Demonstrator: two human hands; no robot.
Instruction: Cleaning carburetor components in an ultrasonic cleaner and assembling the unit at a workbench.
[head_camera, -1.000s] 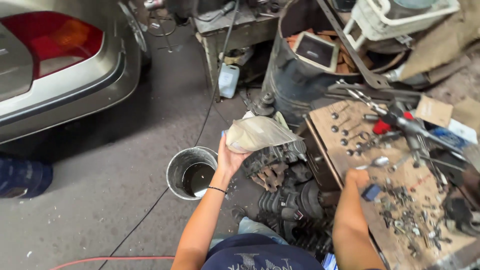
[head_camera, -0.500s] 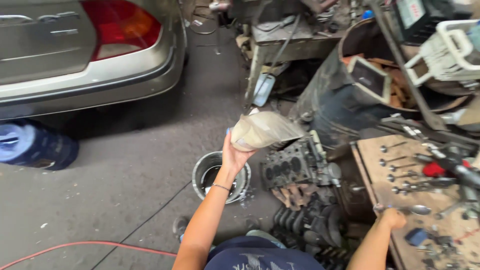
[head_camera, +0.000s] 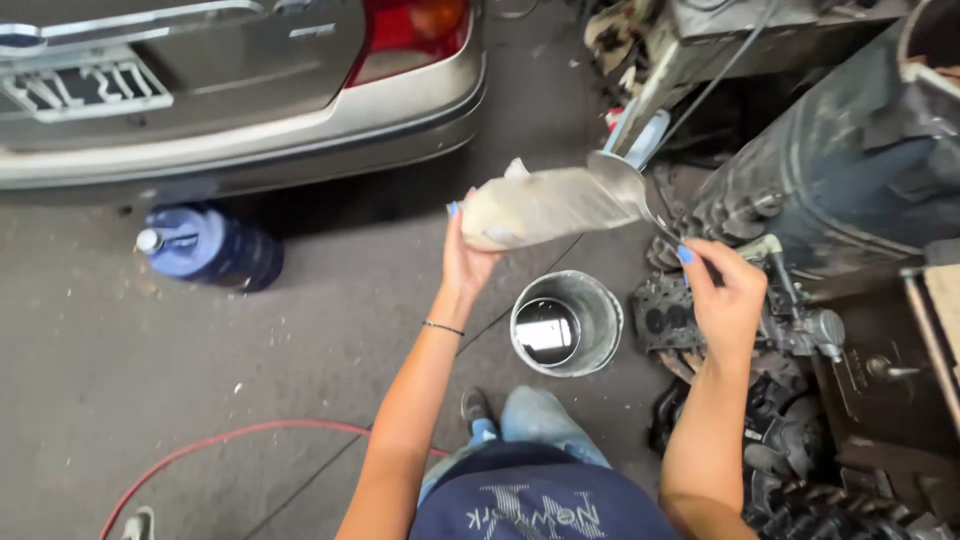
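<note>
Grimy plastic bag (head_camera: 540, 207) held tilted, metal spoon (head_camera: 630, 190) at its mouth.

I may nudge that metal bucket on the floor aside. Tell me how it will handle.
The metal bucket stands upright with dark liquid at the bottom, so a push would probably slosh it. Its thin-looking walls suggest it is light and may tip. On the rough floor it would likely scrape rather than glide.

Car (head_camera: 230, 90) cut off at top

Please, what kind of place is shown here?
Probably a car repair garage: a silver car's rear stands on the concrete floor, greasy engine parts lie piled at right, and a metal bucket holds dark liquid.
</note>
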